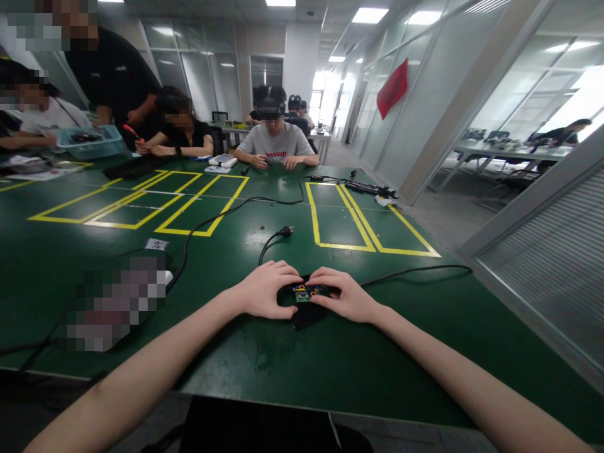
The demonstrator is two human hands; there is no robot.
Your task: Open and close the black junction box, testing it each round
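Observation:
A small green circuit board [302,294] with copper-coloured coils and bits of blue and yellow sits between my hands, low over the green table. Under and in front of it lies a flat black piece [309,316], partly covered by my fingers. My left hand [267,290] curls around the board's left side, fingers on the far edge and thumb near the front. From the right, my right hand [348,296] closes on the board, its thumb at the coil and its fingertips along the back. How the board joins the black part is hidden.
Beyond my hands a black plug [285,231] ends a short cable. A long black cable [245,202] crosses the green table [264,371]. At left lie a blurred-out object [123,302] and a paper label [156,244]. Opposite, a person in grey [277,143] sits working.

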